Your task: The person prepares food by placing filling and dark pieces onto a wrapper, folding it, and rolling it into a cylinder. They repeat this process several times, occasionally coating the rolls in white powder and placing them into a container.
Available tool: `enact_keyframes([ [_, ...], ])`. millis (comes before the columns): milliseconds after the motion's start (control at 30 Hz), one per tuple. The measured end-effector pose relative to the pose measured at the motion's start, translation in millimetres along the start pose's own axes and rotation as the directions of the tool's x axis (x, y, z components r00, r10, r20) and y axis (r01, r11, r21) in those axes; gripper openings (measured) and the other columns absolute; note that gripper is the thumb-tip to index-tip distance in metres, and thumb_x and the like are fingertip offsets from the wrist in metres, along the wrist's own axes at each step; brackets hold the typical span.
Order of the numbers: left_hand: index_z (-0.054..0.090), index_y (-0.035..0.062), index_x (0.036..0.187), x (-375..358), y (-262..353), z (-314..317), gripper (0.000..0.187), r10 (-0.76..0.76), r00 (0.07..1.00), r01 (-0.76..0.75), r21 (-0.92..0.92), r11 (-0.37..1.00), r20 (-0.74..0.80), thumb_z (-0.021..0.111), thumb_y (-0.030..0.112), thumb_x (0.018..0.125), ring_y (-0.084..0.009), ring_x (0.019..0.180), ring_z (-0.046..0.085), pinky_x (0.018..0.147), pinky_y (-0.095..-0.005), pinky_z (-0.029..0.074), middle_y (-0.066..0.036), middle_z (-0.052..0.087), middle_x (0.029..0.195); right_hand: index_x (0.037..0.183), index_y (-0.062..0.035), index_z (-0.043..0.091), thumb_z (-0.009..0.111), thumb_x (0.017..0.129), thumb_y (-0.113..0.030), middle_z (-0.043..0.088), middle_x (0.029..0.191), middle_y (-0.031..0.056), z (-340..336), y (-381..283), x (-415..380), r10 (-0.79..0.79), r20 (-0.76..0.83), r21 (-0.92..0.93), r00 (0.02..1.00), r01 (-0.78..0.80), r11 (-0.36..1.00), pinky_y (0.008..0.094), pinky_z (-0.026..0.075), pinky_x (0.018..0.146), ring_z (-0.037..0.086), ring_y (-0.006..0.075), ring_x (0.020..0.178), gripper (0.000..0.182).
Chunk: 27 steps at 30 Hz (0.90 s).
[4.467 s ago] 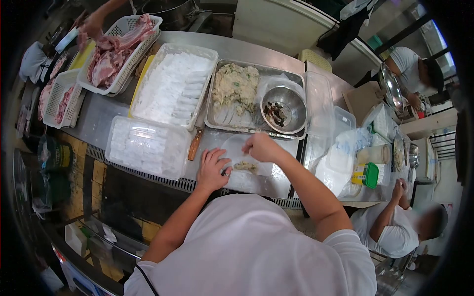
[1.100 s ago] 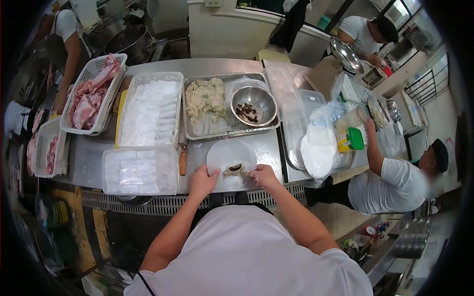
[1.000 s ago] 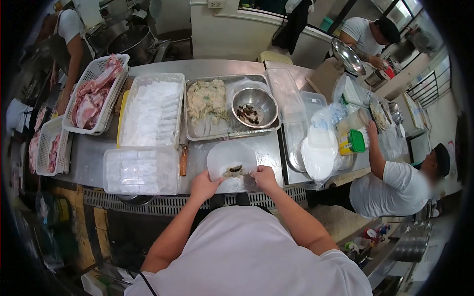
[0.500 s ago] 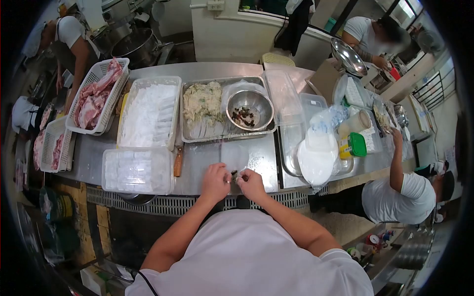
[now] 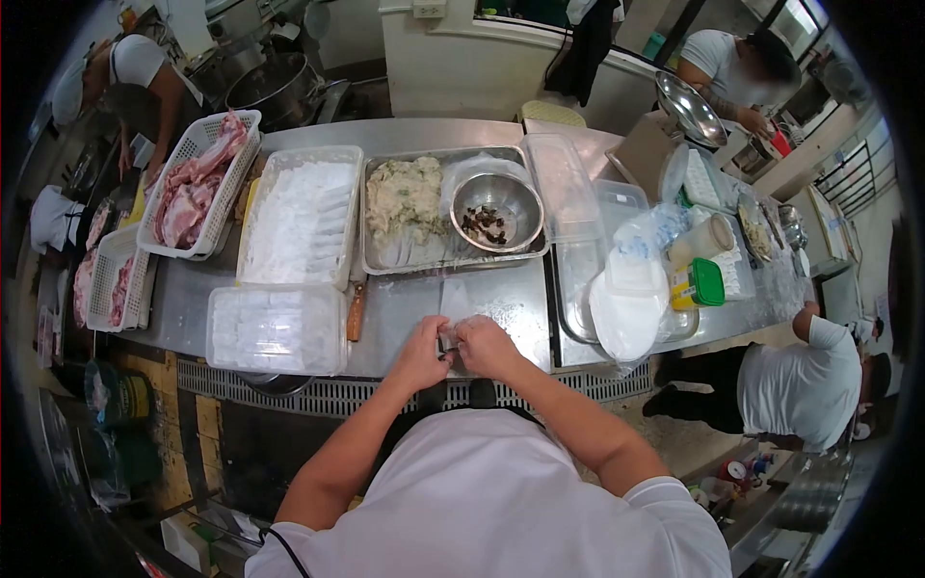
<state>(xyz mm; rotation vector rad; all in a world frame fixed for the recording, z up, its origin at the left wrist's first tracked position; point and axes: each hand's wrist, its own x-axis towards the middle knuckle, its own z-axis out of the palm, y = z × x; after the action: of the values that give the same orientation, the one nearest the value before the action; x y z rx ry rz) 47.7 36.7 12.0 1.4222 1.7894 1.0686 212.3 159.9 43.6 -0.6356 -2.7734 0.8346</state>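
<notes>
At the near edge of the steel table, my left hand (image 5: 421, 356) and my right hand (image 5: 488, 347) meet with fingers pinched. Both close on a small item, mostly hidden, with a dark spot at the left fingertips. A thin whitish sheet (image 5: 455, 295) lies flat just beyond them. Farther off, a metal tray (image 5: 424, 267) holds a pale, green-flecked mixture (image 5: 403, 200) and a steel bowl (image 5: 533, 200) with dark pieces (image 5: 485, 226) in it. A brown wooden handle (image 5: 356, 310) lies left of my hands.
Left are a lidded clear container (image 5: 277, 329), a tub of white-dusted rows (image 5: 301, 207) and baskets of raw meat (image 5: 198, 183). Right are clear lids (image 5: 564, 193), white bagged plates (image 5: 628, 306) and a green-lidded jar (image 5: 708, 282). Several co-workers stand around, one (image 5: 795, 385) at right.
My hands have drawn closer together, and the right fingers now cover most of the small dark-and-pale item that showed between them. The co-worker at right has pulled an arm back from the table.
</notes>
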Motion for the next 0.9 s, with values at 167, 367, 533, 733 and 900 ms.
enact_keyframes([
  [167,0.055,0.0054,0.151,6,5,-24,0.081,0.246,0.955,-0.284,0.263,0.922,0.168,0.090,0.021,0.079,-0.0379,0.132,0.059,0.116,-0.0486,0.045,-0.016,0.065,0.138,0.109,-0.0016,0.073,0.071,0.085,-0.007,0.075,0.104,0.0195,-5,-9,-2,-0.027,0.088,-0.154,0.996,0.040,0.987,0.0514,0.054,0.099,0.069,0.0417,0.105,0.025],
  [367,0.057,0.0058,0.150,-11,0,-36,0.089,0.304,0.904,-0.390,0.292,0.873,0.299,0.094,0.036,0.075,-0.0379,0.131,0.059,0.115,-0.0506,0.043,-0.016,0.066,0.139,0.129,-0.0015,0.066,0.079,0.085,-0.015,0.071,0.125,0.0233,-19,-12,-36,0.115,-0.035,0.037,0.993,-0.114,0.993,0.0497,0.049,0.112,0.066,0.0410,0.123,0.049],
  [533,0.060,0.0074,0.147,-32,-13,-22,0.075,0.410,0.875,-0.481,0.361,0.799,0.259,0.089,0.026,0.081,-0.0346,0.125,0.063,0.109,-0.0495,0.047,-0.012,0.069,0.134,0.142,-0.0032,0.060,0.078,0.085,-0.013,0.067,0.127,0.0216,-8,-23,-66,-0.054,-0.003,-0.267,0.999,0.051,0.962,0.0515,0.047,0.114,0.062,0.0415,0.124,0.061],
  [733,0.073,0.0110,0.131,-35,-20,-11,0.048,0.519,0.850,-0.520,0.287,0.804,0.086,0.085,0.018,0.085,-0.0317,0.108,0.068,0.095,-0.0455,0.053,-0.006,0.075,0.120,0.132,-0.0030,0.067,0.074,0.088,-0.011,0.067,0.115,0.0177,28,-13,-70,-0.082,-0.116,-0.202,0.990,0.057,0.978,0.0511,0.047,0.110,0.062,0.0388,0.114,0.045],
  [900,0.078,0.0124,0.118,-18,-22,-10,0.027,0.478,0.874,-0.484,0.218,0.847,0.081,0.081,0.019,0.091,-0.0301,0.098,0.066,0.085,-0.0438,0.053,-0.006,0.073,0.105,0.122,-0.0034,0.071,0.073,0.088,-0.010,0.067,0.113,0.0173,32,-12,-65,0.009,-0.159,-0.145,0.987,-0.032,0.989,0.0513,0.048,0.102,0.062,0.0387,0.111,0.034],
])
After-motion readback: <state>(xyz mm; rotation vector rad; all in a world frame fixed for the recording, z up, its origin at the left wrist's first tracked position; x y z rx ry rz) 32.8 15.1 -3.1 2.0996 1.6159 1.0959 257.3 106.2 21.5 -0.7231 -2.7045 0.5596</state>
